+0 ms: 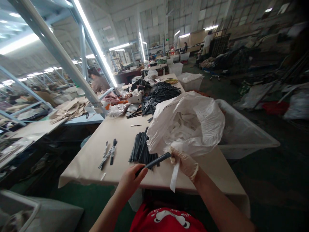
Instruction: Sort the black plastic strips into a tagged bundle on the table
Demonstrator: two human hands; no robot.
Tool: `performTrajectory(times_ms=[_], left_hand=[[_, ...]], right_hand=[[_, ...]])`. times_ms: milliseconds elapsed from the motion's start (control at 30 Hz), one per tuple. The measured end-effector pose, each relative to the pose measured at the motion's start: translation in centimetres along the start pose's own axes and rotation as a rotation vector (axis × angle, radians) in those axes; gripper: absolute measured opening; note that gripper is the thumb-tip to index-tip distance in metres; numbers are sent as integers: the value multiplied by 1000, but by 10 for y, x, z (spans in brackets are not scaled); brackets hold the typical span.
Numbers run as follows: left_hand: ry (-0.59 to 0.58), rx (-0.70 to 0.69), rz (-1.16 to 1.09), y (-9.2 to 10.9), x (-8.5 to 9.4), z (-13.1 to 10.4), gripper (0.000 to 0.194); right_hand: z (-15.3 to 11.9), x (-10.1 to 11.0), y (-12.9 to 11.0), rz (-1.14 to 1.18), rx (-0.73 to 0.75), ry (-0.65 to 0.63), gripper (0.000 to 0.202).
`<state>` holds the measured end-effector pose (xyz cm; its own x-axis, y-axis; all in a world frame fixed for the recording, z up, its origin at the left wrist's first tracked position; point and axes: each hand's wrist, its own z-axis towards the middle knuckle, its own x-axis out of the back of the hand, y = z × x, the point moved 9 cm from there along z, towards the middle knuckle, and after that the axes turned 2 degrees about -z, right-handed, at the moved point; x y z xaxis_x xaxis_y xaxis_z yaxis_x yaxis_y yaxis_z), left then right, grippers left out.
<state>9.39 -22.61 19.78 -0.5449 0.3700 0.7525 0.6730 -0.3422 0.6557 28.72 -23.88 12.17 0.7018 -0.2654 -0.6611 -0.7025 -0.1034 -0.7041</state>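
A dark strip [157, 160] is held above a pale table [88, 162], in front of a white sack [209, 119] and slightly to its left. The person's bare left hand [132, 176] pinches the strip's near end between thumb and fingers. The right hand [185, 165], in a pale glove, is at the sack's front edge, its fingers closed on a white ribbon [174, 179] that hangs below them. The strip's far end reaches these fingertips; whether they grip it too, I cannot tell.

The sack lies with its mouth open, crumpled white material [185, 125] inside. Just left of it is a pile of similar strips [140, 146], laid roughly side by side. Farther left of the sack lie small wrapped bundles [112, 151]. A pen [135, 125] rests left of the sack, beyond the pile. Behind the sack is a larger, loose heap [166, 91] of dark strips. Right of the sack stands a translucent bin [246, 133].
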Motion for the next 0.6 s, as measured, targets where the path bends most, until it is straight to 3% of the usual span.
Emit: performTrajectory(times_ms=[233, 400, 467, 533, 600], left_hand=[[-12, 23, 30, -5, -3, 0, 35], [123, 11, 114, 0, -19, 12, 33], [150, 19, 84, -1, -27, 16, 31], [101, 26, -23, -6, -37, 18, 31], [-29, 54, -195, -15, -51, 16, 37]], right_hand=[[-7, -1, -4, -230, 4, -97, 23], [-8, -13, 0, -239, 64, 89, 32], [-8, -25, 10, -238, 45, 80, 33], [-7, -35, 20, -292, 19, 22, 33], [-6, -31, 25, -299, 35, 63, 33]])
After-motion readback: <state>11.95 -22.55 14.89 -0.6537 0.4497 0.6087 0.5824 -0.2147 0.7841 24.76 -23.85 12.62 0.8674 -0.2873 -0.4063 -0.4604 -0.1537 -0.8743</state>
